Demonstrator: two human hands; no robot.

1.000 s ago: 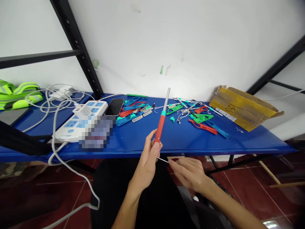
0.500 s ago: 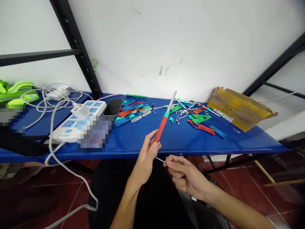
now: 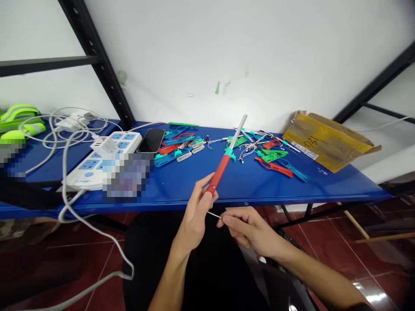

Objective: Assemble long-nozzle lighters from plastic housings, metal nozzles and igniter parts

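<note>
My left hand (image 3: 196,218) is closed around the lower end of a red stick lighter (image 3: 220,170), tilted up and to the right. It has a teal collar and a slim metal tube at the top. Below that hand a thin white wire or rod (image 3: 214,215) stretches towards my right hand (image 3: 249,226), whose thumb and forefinger pinch its end. The wire's other end is hidden by the left hand. Beyond the hands lie lighter parts: a red handle shell (image 3: 274,166), a green shell (image 3: 272,154), a blue shell (image 3: 294,169) and several metal tubes with wires.
A blue tabletop (image 3: 181,185) carries clear fuel tanks (image 3: 184,156), a black phone (image 3: 151,141) and a white power strip (image 3: 97,166) with cables at the left. An open cardboard box (image 3: 333,142) lies at the right. Black shelf posts and a white wall stand behind.
My right hand has shifted slightly left with the wire. The lighter's tip has moved a little up and to the right, and the head view has shifted slightly.
</note>
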